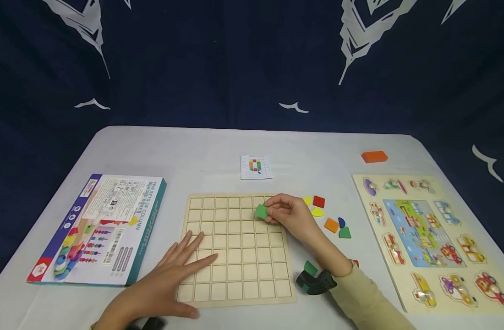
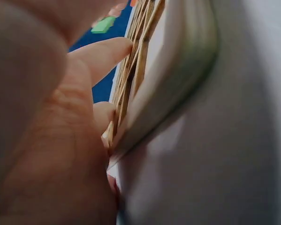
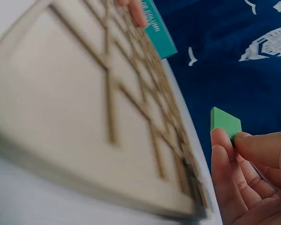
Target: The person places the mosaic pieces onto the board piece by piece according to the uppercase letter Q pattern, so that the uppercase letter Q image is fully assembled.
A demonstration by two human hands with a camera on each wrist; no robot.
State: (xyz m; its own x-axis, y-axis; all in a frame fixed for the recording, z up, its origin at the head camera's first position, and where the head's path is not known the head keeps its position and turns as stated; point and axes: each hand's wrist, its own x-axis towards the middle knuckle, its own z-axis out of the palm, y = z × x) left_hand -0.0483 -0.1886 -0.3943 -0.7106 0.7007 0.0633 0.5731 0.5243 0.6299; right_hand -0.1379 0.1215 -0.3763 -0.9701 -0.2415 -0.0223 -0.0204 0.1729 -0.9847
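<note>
A wooden grid board (image 1: 234, 266) lies flat in the middle of the table. My right hand (image 1: 291, 215) pinches a green square tile (image 1: 261, 211) between thumb and fingers, over the board's upper right cells. The right wrist view shows the same green tile (image 3: 226, 123) held at the fingertips. My left hand (image 1: 173, 270) rests with spread fingers on the board's left edge, the thumb near its lower left corner. Behind the board lies a small pattern card (image 1: 256, 167) showing a ring of coloured squares on a grid.
Right of the board lie loose tiles, among them a red square (image 1: 319, 202), an orange square (image 1: 331, 225) and a green quarter piece (image 1: 344, 233). A puzzle board (image 1: 425, 275) lies at the right, an orange block (image 1: 374, 156) behind it. A boxed toy (image 1: 112, 224) is at the left.
</note>
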